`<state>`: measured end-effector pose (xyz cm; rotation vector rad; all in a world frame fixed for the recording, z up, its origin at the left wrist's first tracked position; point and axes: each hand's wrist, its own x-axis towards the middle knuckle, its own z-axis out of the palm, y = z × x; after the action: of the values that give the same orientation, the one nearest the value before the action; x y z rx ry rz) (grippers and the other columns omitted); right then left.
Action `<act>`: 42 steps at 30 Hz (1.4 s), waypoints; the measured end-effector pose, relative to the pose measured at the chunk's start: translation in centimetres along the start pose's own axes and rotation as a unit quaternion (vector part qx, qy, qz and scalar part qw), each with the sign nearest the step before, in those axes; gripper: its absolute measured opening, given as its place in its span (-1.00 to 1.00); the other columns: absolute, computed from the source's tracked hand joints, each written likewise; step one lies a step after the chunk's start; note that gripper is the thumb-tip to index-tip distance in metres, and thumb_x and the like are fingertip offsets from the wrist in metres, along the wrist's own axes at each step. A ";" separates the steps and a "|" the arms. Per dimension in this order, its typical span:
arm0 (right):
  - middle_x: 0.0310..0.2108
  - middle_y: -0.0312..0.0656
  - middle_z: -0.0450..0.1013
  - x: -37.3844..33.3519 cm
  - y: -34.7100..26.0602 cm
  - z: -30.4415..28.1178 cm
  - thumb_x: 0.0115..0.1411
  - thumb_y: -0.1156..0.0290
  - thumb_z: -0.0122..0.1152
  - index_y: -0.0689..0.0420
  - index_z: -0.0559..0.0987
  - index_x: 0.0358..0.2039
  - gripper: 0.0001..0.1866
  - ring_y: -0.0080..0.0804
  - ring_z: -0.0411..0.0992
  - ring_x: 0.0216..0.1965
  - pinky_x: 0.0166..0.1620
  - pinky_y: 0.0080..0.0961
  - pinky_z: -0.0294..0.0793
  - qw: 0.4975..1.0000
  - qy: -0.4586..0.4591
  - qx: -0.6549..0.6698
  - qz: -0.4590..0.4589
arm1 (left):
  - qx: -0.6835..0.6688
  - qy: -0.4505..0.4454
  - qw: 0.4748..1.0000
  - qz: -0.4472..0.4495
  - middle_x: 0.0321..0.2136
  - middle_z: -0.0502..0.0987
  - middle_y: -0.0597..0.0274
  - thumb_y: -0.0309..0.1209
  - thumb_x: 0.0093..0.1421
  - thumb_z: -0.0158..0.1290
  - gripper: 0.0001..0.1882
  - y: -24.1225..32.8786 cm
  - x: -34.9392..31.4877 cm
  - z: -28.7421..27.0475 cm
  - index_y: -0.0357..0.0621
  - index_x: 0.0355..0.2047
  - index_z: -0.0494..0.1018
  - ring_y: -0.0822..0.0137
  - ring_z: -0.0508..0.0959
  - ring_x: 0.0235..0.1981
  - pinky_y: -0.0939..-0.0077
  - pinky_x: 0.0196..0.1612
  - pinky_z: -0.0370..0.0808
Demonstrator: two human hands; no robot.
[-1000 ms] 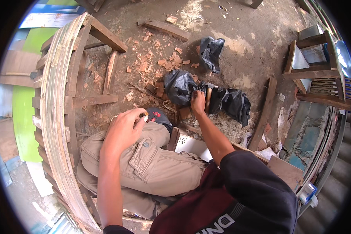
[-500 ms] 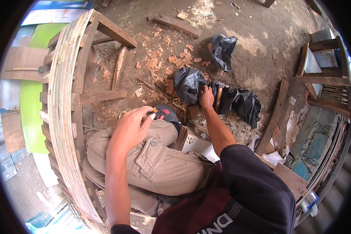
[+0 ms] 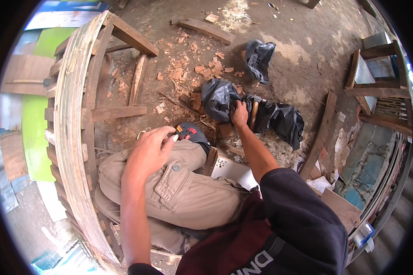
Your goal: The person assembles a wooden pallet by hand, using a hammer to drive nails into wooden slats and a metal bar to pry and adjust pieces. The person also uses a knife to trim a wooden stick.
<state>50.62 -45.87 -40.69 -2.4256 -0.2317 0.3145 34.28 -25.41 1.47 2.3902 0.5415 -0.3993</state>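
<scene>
My right hand (image 3: 238, 115) is at the mouth of a crumpled black plastic bag (image 3: 218, 97) on the floor, its fingers curled and their tips hidden in the plastic. Beside that hand lies a hammer (image 3: 254, 113) with a wooden handle, against a second, longer black bag (image 3: 284, 123). My left hand (image 3: 152, 149) hovers over my bent knee, thumb and fingers loosely apart with nothing between them. Just past its fingertips is my dark clog (image 3: 192, 134) with red and orange charms.
A slatted wooden frame (image 3: 73, 119) stands close on my left. Wood chips (image 3: 179, 73) and a plank (image 3: 206, 30) lie ahead. Another black bag (image 3: 259, 59) sits farther off. A white perforated container (image 3: 234, 172) is by my leg, a long board (image 3: 319, 135) to the right.
The view has shifted slightly. My left fingertips have drawn a little away from the clog's orange charm. My right hand stays at the same bag, its fingers barely shifted.
</scene>
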 end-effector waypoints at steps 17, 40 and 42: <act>-0.04 0.11 0.45 0.9 -1.6 -0.2 0.24 0.41 0.16 0.07 0.56 -0.08 -0.76 0.21 0.52 -0.09 -0.06 0.02 0.52 1.000 -0.002 0.010 -0.021 | 0.002 -0.018 1.000 0.006 -0.19 0.66 -0.09 -0.38 0.31 0.12 -0.72 1.0 0.7 -0.2 -0.24 -0.02 0.55 -0.01 0.68 -0.20 0.22 -0.15 0.57; -0.54 -0.39 0.42 -2.6 -10.5 -12.7 0.42 0.29 0.20 0.31 0.62 -0.30 -0.70 -0.64 0.34 -0.51 -0.42 -0.62 0.30 0.934 0.035 0.355 0.013 | -0.015 0.106 0.992 0.066 -0.33 0.59 0.02 -0.32 0.30 0.16 -0.73 1.2 0.5 0.1 -0.23 -0.08 0.57 0.02 0.63 -0.25 0.20 -0.16 0.54; -0.53 -0.38 0.40 -5.3 -17.4 -16.9 0.44 0.32 0.17 0.21 0.57 -0.33 -0.76 -0.69 0.29 -0.53 -0.45 -0.67 0.24 0.825 -0.028 0.565 0.011 | -0.031 0.183 0.977 0.102 -0.29 0.59 0.03 -0.34 0.28 0.19 -0.70 1.6 0.9 0.2 -0.27 -0.06 0.56 0.06 0.63 -0.25 0.25 -0.17 0.55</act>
<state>48.86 -44.15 -15.95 -1.2335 -0.0092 0.3857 35.79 -26.43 1.83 2.4403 0.4529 0.1516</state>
